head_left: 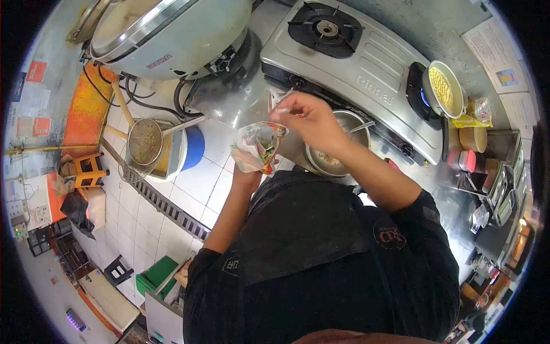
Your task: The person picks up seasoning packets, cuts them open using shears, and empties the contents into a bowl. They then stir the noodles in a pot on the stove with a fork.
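My left hand [247, 179] grips a crumpled plastic packet [252, 150] from below, its fingers mostly hidden behind it. The packet is open at the top, printed red and orange at one side, with loose pieces of wrapper inside. My right hand [312, 119] is closed in a pinch just above the packet's mouth. A small pale bit shows at its fingertips; I cannot tell what it is. Below my right forearm, partly covered by it, stands a steel bowl [327, 161] with a spoon [362, 126] and some brownish contents.
A two-burner stove [366, 71] lies ahead, with a pan [455, 94] of yellow noodles over a blue flame at right. A large cooker [172, 49] stands at upper left. Strainers [145, 141] rest by a blue bucket [193, 148]. Condiment containers [461, 160] sit on the right counter.
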The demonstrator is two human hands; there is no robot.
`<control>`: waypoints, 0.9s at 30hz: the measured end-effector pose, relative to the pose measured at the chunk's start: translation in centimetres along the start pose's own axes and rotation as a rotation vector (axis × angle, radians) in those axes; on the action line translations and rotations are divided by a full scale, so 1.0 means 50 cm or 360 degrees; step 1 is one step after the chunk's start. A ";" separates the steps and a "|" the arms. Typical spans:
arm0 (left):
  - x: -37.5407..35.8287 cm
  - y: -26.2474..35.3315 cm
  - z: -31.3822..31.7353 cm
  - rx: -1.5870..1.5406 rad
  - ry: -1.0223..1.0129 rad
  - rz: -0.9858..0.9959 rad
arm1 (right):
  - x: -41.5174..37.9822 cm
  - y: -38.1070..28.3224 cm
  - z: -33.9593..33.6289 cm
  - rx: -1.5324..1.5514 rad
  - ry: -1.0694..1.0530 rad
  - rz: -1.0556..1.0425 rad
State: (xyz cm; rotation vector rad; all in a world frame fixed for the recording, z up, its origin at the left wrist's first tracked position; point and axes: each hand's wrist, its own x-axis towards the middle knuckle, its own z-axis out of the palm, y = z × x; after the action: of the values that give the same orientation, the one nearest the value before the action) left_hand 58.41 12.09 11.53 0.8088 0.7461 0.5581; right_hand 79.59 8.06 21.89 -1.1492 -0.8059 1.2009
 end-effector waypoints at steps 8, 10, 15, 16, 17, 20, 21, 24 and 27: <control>0.017 0.040 0.077 -0.0154 -0.0162 0.0003 | -0.044 0.020 -0.006 -0.1279 -0.0052 -0.0520; 0.026 0.030 0.077 -0.0131 -0.0237 0.0016 | -0.053 0.019 -0.014 -0.1337 -0.0094 -0.0549; 0.037 0.027 0.084 -0.0104 -0.0221 0.0062 | -0.068 -0.026 -0.022 -0.1306 0.0011 -0.0635; 0.036 0.026 0.085 -0.0103 -0.0226 0.0057 | -0.069 -0.035 -0.023 -0.1307 0.0019 -0.0632; 0.034 0.024 0.088 -0.0045 -0.0159 0.0067 | -0.070 -0.044 -0.026 -0.1292 0.0003 -0.0658; 0.032 0.032 0.088 0.0085 -0.0121 0.0091 | -0.068 -0.039 -0.036 -0.1301 -0.0013 -0.0684; 0.031 0.037 0.084 0.0157 -0.0151 0.0100 | -0.068 -0.032 -0.039 -0.1321 -0.0010 -0.0679; 0.062 0.020 0.031 0.0465 -0.0222 0.0221 | -0.080 -0.016 -0.045 -0.1255 0.0103 -0.0631; 0.093 0.001 -0.008 0.0239 -0.0047 0.0103 | -0.102 -0.021 -0.074 -0.1192 0.0153 -0.0544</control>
State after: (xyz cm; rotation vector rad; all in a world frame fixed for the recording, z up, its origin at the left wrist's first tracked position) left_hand 60.96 15.49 9.64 0.9814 0.7429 0.5517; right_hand 82.22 2.24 22.42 -1.5661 -1.3740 0.5500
